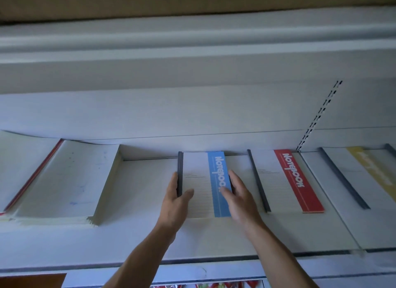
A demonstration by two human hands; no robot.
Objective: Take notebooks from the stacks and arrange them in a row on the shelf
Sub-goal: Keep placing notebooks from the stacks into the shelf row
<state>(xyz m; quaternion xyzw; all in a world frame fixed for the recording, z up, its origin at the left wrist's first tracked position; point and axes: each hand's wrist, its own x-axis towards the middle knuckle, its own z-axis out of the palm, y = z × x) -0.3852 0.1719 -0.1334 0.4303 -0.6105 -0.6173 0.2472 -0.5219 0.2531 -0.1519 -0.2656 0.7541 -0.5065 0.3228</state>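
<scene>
White shelf (139,234) carries it all: a tall stack (64,180) at the left, then a row lying flat and apart, made up of the blue notebook (201,180), the red notebook (295,180) and the yellow notebook (372,172). The blue notebook lies mid-shelf, its far end close to the back wall. The left hand (173,202) grips its dark spine edge, fingers wrapped over the side and thumb on the cover. The right hand (240,199) holds the opposite edge, thumb on the blue band and fingers along the side. I judge the placing step nearly done. Next comes squaring it with the red notebook, letting go, and reaching for the stack.
</scene>
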